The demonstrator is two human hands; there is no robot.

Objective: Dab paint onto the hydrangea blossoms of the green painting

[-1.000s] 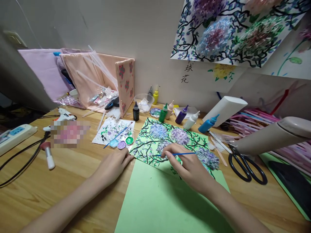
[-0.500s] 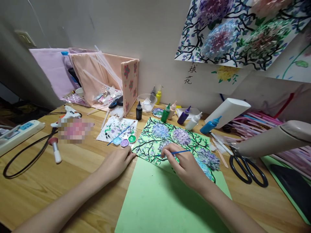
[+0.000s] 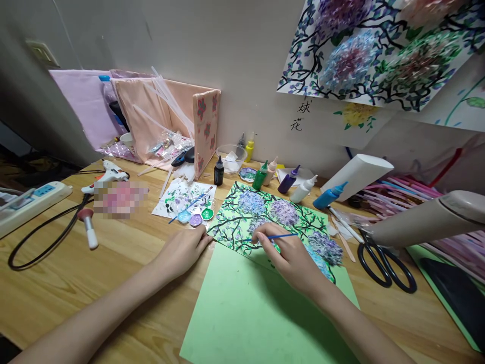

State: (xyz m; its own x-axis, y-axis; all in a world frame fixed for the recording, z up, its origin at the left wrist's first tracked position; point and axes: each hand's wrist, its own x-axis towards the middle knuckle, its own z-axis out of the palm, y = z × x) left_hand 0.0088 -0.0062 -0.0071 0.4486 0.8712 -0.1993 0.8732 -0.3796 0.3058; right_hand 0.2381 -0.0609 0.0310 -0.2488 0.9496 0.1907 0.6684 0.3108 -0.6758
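Paintbrush [image 3: 282, 235], pinched by right hand [image 3: 291, 258]: lay level, tip pointing frame-left on painting [image 3: 235, 215]. Left hand [image 3: 184, 250], flat, pressed its left edge; green sheet [image 3: 246, 308] open below.

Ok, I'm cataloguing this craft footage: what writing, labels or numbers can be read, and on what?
"球花": handwritten black characters on the wall, under the hanging flower painting.
Paint bottles, power strip: markings, if any, too small to read.
Pixelated pink patch on the table: unreadable.
Paintbrush in the right hand: no lettering visible.
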